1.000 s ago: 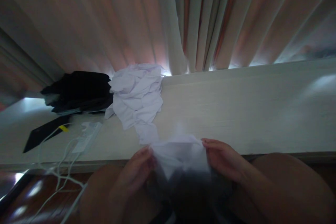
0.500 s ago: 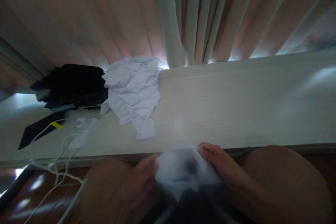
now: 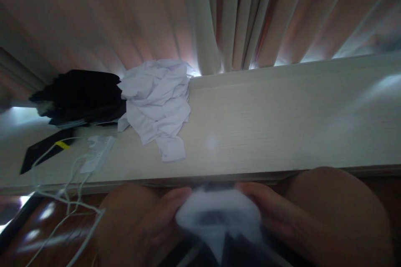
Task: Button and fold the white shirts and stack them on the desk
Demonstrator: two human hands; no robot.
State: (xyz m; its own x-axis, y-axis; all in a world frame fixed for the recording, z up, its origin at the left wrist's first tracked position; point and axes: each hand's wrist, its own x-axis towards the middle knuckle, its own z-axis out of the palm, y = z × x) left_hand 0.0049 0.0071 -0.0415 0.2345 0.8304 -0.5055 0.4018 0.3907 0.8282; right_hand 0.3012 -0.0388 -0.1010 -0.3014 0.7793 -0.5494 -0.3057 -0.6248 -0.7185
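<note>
— Holding what, are we?
— Our left hand and right hand pinch the small white cloth between them, at 9 and 3 o'clock, long axis crosswise, below the pale wooden bench.

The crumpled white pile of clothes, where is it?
The white pile lies left of centre on the ledge, against the curtain, beside dark clothes.

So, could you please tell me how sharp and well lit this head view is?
In the head view, the room is dim; daylight glows under the curtains onto the ledge. The white cloth held by the left hand and right hand is blurred; the crumpled white garment looks sharper.
</note>
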